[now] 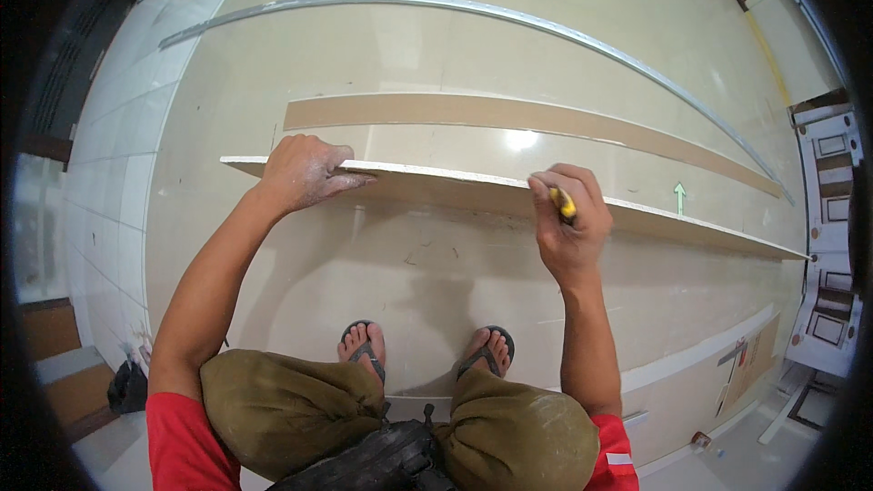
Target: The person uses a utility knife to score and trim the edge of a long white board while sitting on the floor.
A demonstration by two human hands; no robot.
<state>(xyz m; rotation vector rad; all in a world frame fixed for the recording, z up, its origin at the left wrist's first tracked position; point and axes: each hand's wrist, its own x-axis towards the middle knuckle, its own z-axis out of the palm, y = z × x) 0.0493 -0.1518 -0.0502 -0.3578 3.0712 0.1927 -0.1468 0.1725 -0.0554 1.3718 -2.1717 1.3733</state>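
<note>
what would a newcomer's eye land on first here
Likely the long board crossing the middle, gripped by the left hand. Next, the yellow tool in the right hand, farther right along that board. Beyond it, a brown strip lies on the glossy floor, with a metal rail farther off.

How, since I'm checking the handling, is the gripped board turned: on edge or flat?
The board is on edge: its narrow white rim faces up, brown face toward the legs, the left hand gripping its top.
</note>
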